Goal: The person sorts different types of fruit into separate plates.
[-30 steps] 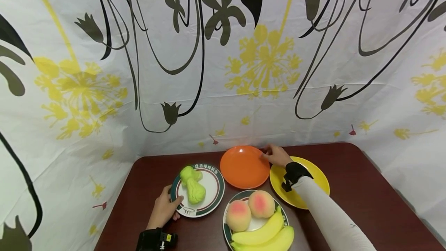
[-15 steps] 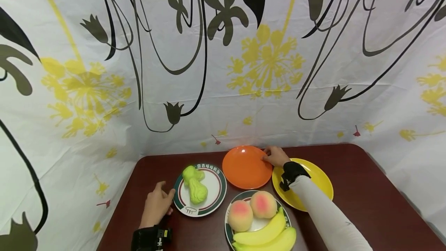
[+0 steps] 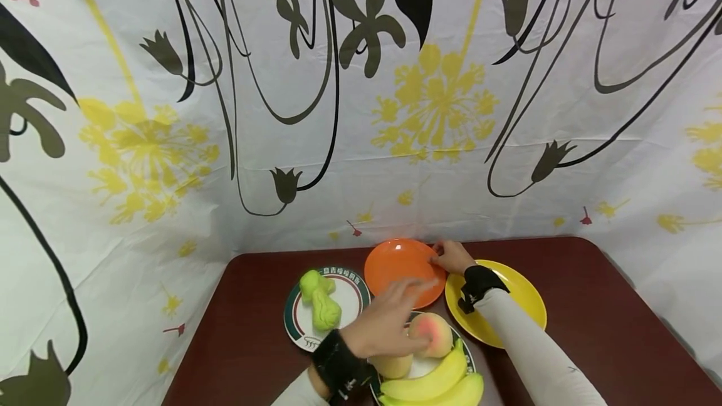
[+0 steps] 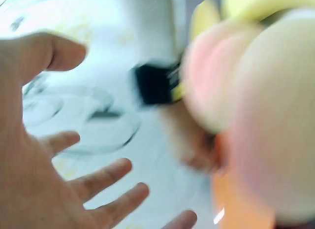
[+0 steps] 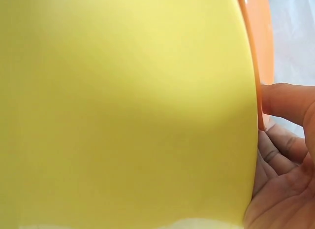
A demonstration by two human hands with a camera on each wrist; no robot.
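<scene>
My right hand point(image 3: 453, 259) pinches the right rim of the orange plate point(image 3: 395, 262); in the right wrist view the thumb lies on top and the other fingers are beneath. My left hand point(image 3: 389, 324) hovers with spread fingers over the fruit plate point(image 3: 469, 356), holding nothing. Two peaches lie on that plate: the far peach point(image 3: 433, 334) shows well, while the near peach point(image 3: 395, 366) is partly behind my left hand. Two bananas point(image 3: 429, 381) are in front of them. In the left wrist view the peaches appear large and blurred, beside my open palm point(image 4: 44, 189).
A white plate with a green rim point(image 3: 292, 315) stands at the left, bearing a light green vegetable point(image 3: 324, 306). The yellow plate point(image 3: 524, 296) lies under my right forearm, next to the orange plate. A patterned cloth point(image 3: 361, 205) hangs behind the dark red table point(image 3: 586, 331).
My left hand let go of the green-rimmed plate at the left, then moved right, over the fruit plate. My right hand keeps its hold on the orange plate's rim.
</scene>
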